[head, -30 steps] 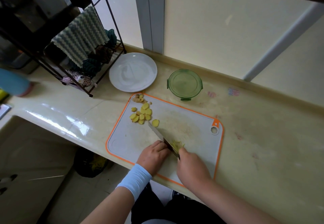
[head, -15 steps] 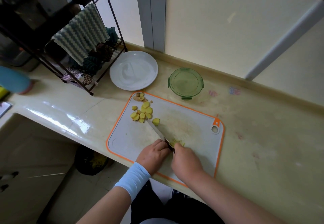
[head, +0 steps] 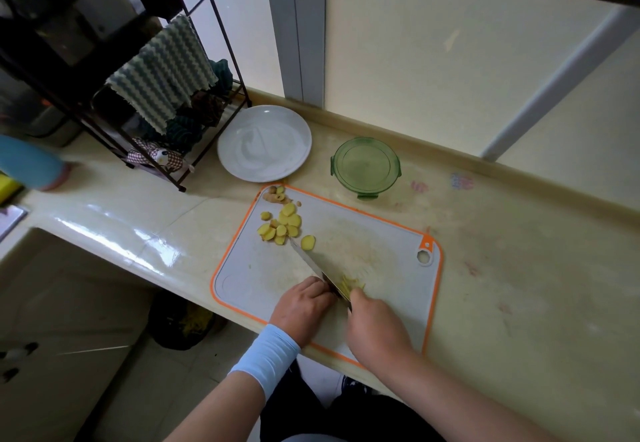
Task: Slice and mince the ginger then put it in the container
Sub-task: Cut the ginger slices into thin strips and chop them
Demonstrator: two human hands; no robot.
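Observation:
A pile of yellow ginger slices (head: 282, 225) lies at the far left of the orange-rimmed cutting board (head: 391, 268), with peel scraps (head: 275, 195) at the corner. My right hand (head: 375, 325) grips the handle of a knife (head: 310, 258), whose blade points away to the upper left. Thin ginger strips (head: 351, 284) lie against the blade's right side. My left hand (head: 303, 301), with a pale blue wristband, has its fingers curled on ginger at the blade's left side; that ginger is mostly hidden. The green round container (head: 365, 166) stands beyond the board.
A white plate (head: 265, 142) sits behind the board's left corner. A black wire rack (head: 211, 71) with a striped cloth stands at the back left. A sink (head: 69, 303) drops away on the left. The counter edge runs just under my wrists.
My right hand and the knife shifted slightly back and forth along the board in a chopping motion. My left hand stayed by the blade. The slice pile did not move.

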